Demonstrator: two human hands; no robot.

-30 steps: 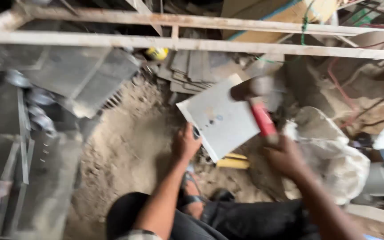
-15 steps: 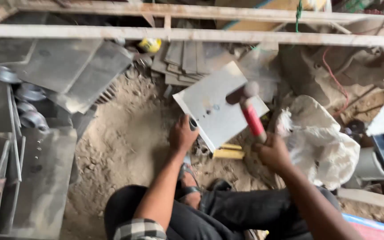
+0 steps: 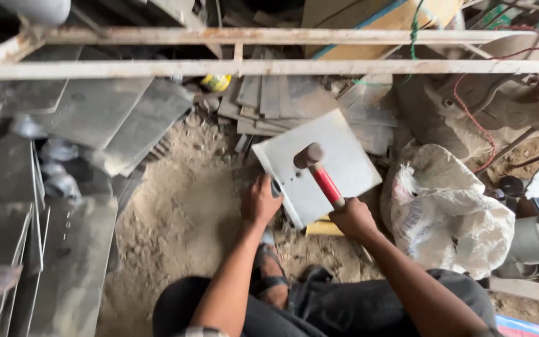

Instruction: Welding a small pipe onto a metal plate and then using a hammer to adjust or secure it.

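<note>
Head view, looking down at a seated person on a sandy floor (image 3: 176, 218). The left hand (image 3: 261, 201) is closed on the near left edge of a square grey metal plate (image 3: 344, 159), holding a small dark object against that edge; what the object is cannot be told. The plate lies tilted on the sand, in front of the person's knees, with small holes near its middle. The right hand (image 3: 352, 218) is wrapped tight around the red handle of a hammer (image 3: 317, 170), whose dull head sits over the plate's left half; whether the head touches the plate cannot be told. A yellow block (image 3: 322, 228) shows just under the plate's near corner. A sandalled foot (image 3: 268, 274) rests below the left hand. Beyond the plate lies a stack of flat grey sheets (image 3: 269, 100); a white sack (image 3: 450, 212) sits just to the right, and a rusty bar frame (image 3: 269, 66) crosses the top
</note>
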